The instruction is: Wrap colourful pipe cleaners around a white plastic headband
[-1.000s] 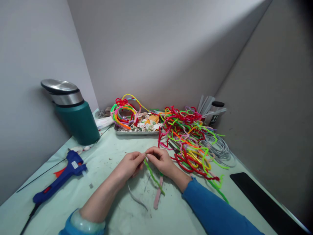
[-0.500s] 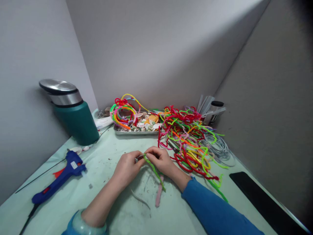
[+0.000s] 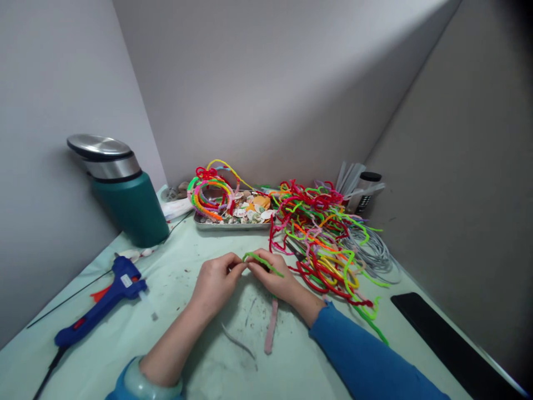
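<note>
One grey strip [image 3: 240, 344] and one pink strip [image 3: 270, 330] on the surface [image 3: 306, 364]. Just beyond, pinches a green pipe cleaner [image 3: 266, 263] between closed fingers of the left hand [image 3: 214, 280] and right hand [image 3: 277, 280], with its free end over the right hand. Farther off, faces a metal tray [image 3: 237, 226] beside a tangle of coloured pipe cleaners [image 3: 308, 200].

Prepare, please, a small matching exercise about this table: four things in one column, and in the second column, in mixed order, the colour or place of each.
Things:
1. Green pipe cleaner
2. Hot glue gun
3. Insulated bottle
4. Shallow metal tray

Colour or place:
A. Teal body, standing at the left
B. Silver-coloured, beyond the hands
C. Blue, lying on the table
D. Pinched where the left hand and right hand come together

Right pairs: 1-D, 2-C, 3-A, 4-B.
</note>
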Available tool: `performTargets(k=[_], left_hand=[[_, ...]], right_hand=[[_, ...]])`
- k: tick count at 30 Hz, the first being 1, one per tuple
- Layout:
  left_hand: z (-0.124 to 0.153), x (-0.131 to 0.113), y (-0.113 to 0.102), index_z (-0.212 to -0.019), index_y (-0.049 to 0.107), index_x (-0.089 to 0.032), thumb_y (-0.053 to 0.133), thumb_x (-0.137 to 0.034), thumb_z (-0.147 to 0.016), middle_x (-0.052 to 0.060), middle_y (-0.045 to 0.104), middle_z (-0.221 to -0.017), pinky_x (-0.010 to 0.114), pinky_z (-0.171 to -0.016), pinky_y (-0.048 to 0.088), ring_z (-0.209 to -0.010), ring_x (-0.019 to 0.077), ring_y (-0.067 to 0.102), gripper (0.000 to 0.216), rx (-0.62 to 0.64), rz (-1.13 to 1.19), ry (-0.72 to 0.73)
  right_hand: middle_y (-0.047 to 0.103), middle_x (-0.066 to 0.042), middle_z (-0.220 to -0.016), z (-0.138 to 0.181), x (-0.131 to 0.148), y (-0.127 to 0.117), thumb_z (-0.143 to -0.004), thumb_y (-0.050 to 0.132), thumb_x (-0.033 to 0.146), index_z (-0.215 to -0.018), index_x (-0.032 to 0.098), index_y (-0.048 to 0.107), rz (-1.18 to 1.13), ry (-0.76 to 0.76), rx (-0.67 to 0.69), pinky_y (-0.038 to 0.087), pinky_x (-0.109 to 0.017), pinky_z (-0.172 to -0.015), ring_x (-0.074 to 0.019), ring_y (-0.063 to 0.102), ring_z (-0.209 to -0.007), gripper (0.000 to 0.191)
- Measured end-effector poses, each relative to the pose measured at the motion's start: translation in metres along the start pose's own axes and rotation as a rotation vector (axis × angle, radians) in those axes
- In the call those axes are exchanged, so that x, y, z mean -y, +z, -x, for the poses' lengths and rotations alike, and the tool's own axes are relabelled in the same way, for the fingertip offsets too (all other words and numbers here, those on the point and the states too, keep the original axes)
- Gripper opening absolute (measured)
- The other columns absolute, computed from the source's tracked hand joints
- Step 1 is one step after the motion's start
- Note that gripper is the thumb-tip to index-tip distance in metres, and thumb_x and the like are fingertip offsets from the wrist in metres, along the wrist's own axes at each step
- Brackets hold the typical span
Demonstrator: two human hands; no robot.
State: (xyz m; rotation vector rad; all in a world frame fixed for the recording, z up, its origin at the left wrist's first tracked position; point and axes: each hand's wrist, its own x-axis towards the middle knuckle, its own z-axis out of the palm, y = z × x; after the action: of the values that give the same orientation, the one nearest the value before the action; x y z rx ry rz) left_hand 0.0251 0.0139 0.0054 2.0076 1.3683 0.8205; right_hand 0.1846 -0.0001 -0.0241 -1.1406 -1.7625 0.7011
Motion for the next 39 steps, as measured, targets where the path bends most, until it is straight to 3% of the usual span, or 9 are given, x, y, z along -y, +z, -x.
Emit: performTargets(k=[12, 32, 39], left_hand=[[-0.004, 0.009, 0.007, -0.065, 0.05, -0.017, 0.055, -0.047, -0.068, -0.007, 0.048, -0.044, 0.017, -0.035, 0.021, -0.032, 0.0048, 0.03, 0.031, 0.17, 0.417, -0.304], [0.0, 0.002, 0.009, -0.051, 0.047, -0.017, 0.049, -0.044, -0.071, -0.005, 0.041, -0.043, 0.02, -0.045, 0.025, -0.045, 0.0094, 0.036, 0.033, 0.059, 0.159, -0.155], [0.002, -0.004, 0.007, -0.058, 0.053, -0.018, 0.047, -0.041, -0.074, -0.003, 0.052, -0.048, 0.021, -0.05, 0.029, -0.048, 0.0115, 0.045, 0.029, 0.0, 0.039, -0.125]], right_hand=[[0.056, 0.0, -0.07, 0.002, 0.003, 0.0, -0.08, 0.051, 0.02, -0.081, 0.016, 0.056, -0.003, -0.011, 0.041, 0.037, -0.021, -0.057, -0.0105, 0.05, -0.062, 0.006], [0.048, 0.004, -0.061, 0.004, 0.007, 0.003, -0.071, 0.05, 0.014, -0.068, 0.017, 0.048, 0.165, -0.068, 0.035, 0.031, -0.02, -0.052, -0.0088, 0.043, -0.055, 0.004], [0.05, 0.003, -0.062, 0.004, 0.007, 0.002, -0.074, 0.05, 0.017, -0.069, 0.017, 0.05, 0.165, -0.065, 0.029, 0.033, -0.02, -0.052, -0.0092, 0.043, -0.055, 0.005]])
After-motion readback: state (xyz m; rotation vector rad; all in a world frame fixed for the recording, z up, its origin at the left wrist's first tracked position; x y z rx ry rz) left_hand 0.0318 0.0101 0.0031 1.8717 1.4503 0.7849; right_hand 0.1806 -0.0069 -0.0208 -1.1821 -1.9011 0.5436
